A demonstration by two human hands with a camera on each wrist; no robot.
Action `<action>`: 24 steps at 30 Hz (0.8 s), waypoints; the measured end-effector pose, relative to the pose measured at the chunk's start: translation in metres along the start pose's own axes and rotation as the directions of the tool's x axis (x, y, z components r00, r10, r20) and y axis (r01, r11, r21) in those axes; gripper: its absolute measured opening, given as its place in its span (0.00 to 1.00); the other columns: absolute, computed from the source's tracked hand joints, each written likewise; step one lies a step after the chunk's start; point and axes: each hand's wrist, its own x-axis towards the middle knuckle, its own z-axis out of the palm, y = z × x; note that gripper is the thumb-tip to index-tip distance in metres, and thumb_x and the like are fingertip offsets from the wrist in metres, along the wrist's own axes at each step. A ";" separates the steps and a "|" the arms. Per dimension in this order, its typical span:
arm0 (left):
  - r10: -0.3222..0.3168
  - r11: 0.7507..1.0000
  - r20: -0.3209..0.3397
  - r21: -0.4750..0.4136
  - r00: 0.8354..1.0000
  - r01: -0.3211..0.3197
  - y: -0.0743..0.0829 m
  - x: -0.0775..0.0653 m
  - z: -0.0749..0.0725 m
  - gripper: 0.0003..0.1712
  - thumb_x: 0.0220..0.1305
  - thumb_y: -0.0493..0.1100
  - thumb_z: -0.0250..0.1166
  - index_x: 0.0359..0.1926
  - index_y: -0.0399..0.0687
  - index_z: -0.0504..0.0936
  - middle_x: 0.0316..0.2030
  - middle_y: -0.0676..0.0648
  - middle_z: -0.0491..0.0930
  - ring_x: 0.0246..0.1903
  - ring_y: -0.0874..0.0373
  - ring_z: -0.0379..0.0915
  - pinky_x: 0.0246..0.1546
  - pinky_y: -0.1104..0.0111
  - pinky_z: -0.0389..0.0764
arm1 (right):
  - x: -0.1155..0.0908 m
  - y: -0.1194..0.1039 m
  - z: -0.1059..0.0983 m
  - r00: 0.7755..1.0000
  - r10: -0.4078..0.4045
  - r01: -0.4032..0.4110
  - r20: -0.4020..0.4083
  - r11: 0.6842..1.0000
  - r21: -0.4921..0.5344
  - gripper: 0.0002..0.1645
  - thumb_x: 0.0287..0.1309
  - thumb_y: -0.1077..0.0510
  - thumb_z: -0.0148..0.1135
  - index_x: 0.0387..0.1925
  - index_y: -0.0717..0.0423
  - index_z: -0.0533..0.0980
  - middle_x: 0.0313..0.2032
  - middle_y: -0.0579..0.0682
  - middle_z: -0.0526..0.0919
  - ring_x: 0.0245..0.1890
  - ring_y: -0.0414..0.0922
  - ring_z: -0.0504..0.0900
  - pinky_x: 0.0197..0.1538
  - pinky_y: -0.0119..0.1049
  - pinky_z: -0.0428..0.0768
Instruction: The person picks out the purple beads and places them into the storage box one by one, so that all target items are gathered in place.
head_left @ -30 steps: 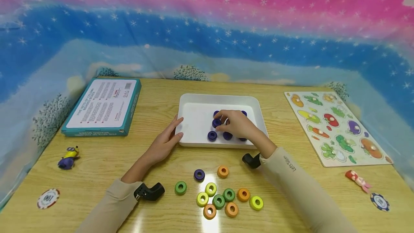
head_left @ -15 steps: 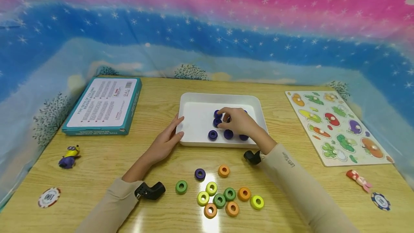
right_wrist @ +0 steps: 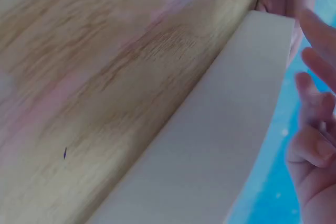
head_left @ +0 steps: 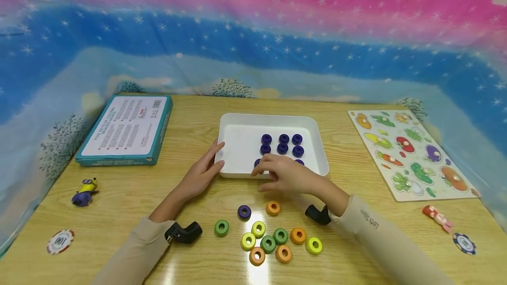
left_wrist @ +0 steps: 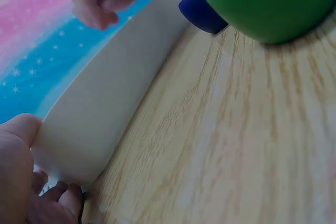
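Observation:
A white plastic tray (head_left: pixel 237 140) holds several dark purple rings (head_left: pixel 282 148) set in rows on its right half. My left hand (head_left: pixel 200 175) grips the tray's left end, thumb near the front corner; in the left wrist view its fingers (left_wrist: pixel 68 200) curl at the tray wall. Over the front rim hovers my right hand (head_left: pixel 291 175), fingers loosely bent with nothing seen between them, hiding part of the front row. Nearest below it on the table are a loose purple ring (head_left: pixel 244 212) and an orange ring (head_left: pixel 273 208).
Several green, yellow and orange rings (head_left: pixel 281 235) lie at the table's front. A teal box (head_left: pixel 126 126), a minion figure (head_left: pixel 84 192) and a poker chip (head_left: pixel 60 241) stand left. On the right are a vegetable puzzle board (head_left: pixel 412 155), a small red-and-pink figure (head_left: pixel 437 218) and another chip (head_left: pixel 464 243).
My right hand has let go of a purple ring in the tray's middle row and moved toward the front rim. The left hand stays on the tray.

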 end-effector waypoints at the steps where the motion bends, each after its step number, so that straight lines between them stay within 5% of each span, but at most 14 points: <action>1: 0.001 1.000 0.000 0.000 1.000 -0.001 0.000 0.000 0.000 0.26 0.63 0.38 0.45 0.62 0.40 0.51 0.63 0.41 0.37 0.61 0.54 0.32 0.57 0.62 0.46 | -0.001 -0.003 0.001 1.000 -0.007 0.006 -0.010 1.000 -0.027 0.17 0.43 0.51 0.63 0.38 0.49 0.75 0.34 0.42 0.70 0.18 0.33 0.63 0.23 0.25 0.66; 5: -0.010 1.000 -0.003 0.005 1.000 0.010 0.000 0.000 -0.001 0.26 0.63 0.38 0.45 0.62 0.40 0.51 0.63 0.42 0.37 0.61 0.55 0.32 0.57 0.62 0.46 | -0.002 -0.015 0.007 0.999 -0.047 0.046 -0.012 0.997 -0.066 0.17 0.44 0.50 0.62 0.40 0.49 0.75 0.37 0.40 0.68 0.20 0.33 0.63 0.23 0.23 0.65; 18: -0.006 1.000 0.002 -0.003 1.000 0.006 -0.001 0.001 0.000 0.26 0.63 0.39 0.44 0.62 0.40 0.51 0.63 0.41 0.37 0.61 0.55 0.32 0.57 0.62 0.46 | 0.006 -0.023 0.029 0.949 -0.157 0.181 0.273 0.981 -0.064 0.20 0.45 0.44 0.59 0.42 0.44 0.73 0.32 0.37 0.72 0.27 0.30 0.67 0.29 0.20 0.65; 24: 0.002 1.000 0.003 -0.005 1.000 -0.002 -0.001 0.001 0.000 0.26 0.63 0.38 0.44 0.62 0.40 0.51 0.63 0.41 0.37 0.61 0.55 0.32 0.57 0.62 0.46 | 0.009 -0.026 0.021 0.955 -0.131 0.147 0.265 0.988 -0.039 0.20 0.44 0.46 0.60 0.42 0.45 0.73 0.29 0.36 0.71 0.23 0.31 0.66 0.26 0.21 0.66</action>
